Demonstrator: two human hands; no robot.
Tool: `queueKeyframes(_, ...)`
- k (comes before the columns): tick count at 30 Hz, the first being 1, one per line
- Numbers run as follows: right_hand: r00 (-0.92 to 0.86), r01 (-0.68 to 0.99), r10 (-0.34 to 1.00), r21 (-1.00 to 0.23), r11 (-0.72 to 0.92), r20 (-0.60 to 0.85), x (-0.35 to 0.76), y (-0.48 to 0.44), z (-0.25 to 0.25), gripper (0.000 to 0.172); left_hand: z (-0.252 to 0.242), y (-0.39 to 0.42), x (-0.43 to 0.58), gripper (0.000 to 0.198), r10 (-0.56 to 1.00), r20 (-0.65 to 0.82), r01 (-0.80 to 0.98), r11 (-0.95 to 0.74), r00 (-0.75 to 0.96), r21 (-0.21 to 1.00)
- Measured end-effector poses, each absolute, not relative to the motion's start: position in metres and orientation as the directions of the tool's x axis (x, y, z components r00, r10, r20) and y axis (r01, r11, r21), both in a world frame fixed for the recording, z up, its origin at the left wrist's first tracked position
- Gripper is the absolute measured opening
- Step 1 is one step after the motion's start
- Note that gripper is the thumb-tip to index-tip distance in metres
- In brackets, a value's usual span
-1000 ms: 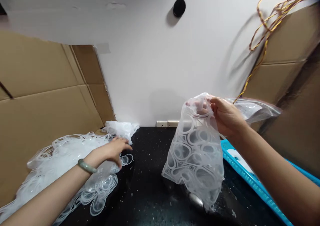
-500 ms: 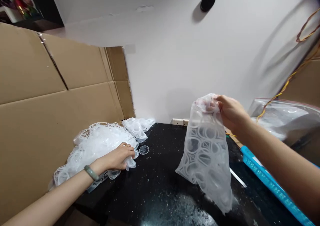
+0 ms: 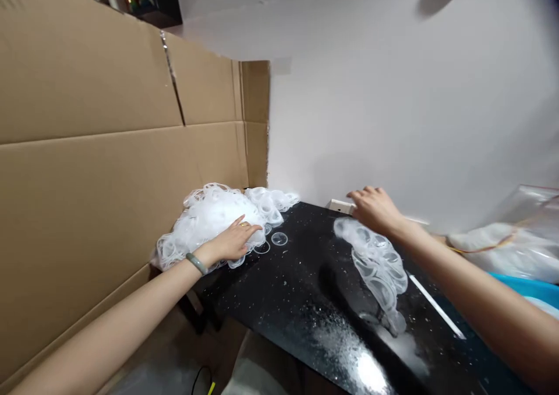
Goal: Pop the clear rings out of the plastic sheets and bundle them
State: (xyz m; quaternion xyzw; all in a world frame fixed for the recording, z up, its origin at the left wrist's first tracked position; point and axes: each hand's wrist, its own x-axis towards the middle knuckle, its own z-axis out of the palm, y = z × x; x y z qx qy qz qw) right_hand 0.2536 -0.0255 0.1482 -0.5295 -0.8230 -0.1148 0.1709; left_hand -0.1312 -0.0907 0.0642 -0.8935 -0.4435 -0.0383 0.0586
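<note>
My left hand (image 3: 238, 240), with a ring on one finger and a bangle at the wrist, rests on the near right side of a heap of translucent, ring-patterned plastic sheets (image 3: 213, 208). Its fingers are stretched out and hold nothing I can see. Over the far side of the black table, my right hand (image 3: 374, 207) is raised, fingers loosely bent and empty. Just below it a crumpled translucent sheet of plastic rings (image 3: 379, 264) lies on the tabletop. One loose clear disc (image 3: 279, 239) lies flat beside the heap.
Cardboard (image 3: 109, 173) walls off the left side. The black table (image 3: 297, 302) carries a white stick (image 3: 437, 306) and whitish specks. A blue container (image 3: 535, 289) and a clear bag (image 3: 493, 243) stand at the right. A socket strip (image 3: 340, 206) sits against the wall.
My right hand has let go of the ring-patterned sheet, which has dropped from hanging to lying crumpled on the table. My left hand has opened out on the heap. The view has swung right.
</note>
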Motion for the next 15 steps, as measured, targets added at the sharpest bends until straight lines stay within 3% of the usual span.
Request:
queueKeyframes(2, -0.557, 0.820, 0.775, 0.049, 0.570, 0.299, 0.212, -0.035, 0.111, 0.036, 0.060, -0.105, -0.127, 0.066, 0.774, 0.123, 0.784, -0.614, 0.621, -0.092)
queueKeyframes(4, -0.679, 0.708, 0.707, -0.079, 0.702, 0.198, 0.166, -0.045, 0.078, 0.058, 0.059, -0.118, -0.127, 0.065, 0.767, 0.144, 0.781, -0.612, 0.625, -0.130)
queueKeyframes(8, -0.669, 0.684, 0.737, -0.308, 0.662, 0.098, 0.088, -0.063, 0.021, 0.120, 0.063, -0.133, -0.141, 0.058, 0.749, 0.211, 0.778, -0.609, 0.628, -0.155)
queueKeyframes(11, -0.607, 0.690, 0.775, -0.367, 0.623, 0.175, 0.048, -0.065, -0.008, 0.137, 0.059, -0.135, -0.156, 0.042, 0.759, 0.292, 0.811, -0.568, 0.582, -0.142)
queueKeyframes(15, -0.600, 0.633, 0.762, -0.437, 0.639, 0.245, 0.007, -0.052, -0.017, 0.141, 0.043, -0.130, -0.169, 0.023, 0.786, 0.422, 0.878, -0.474, 0.452, -0.059)
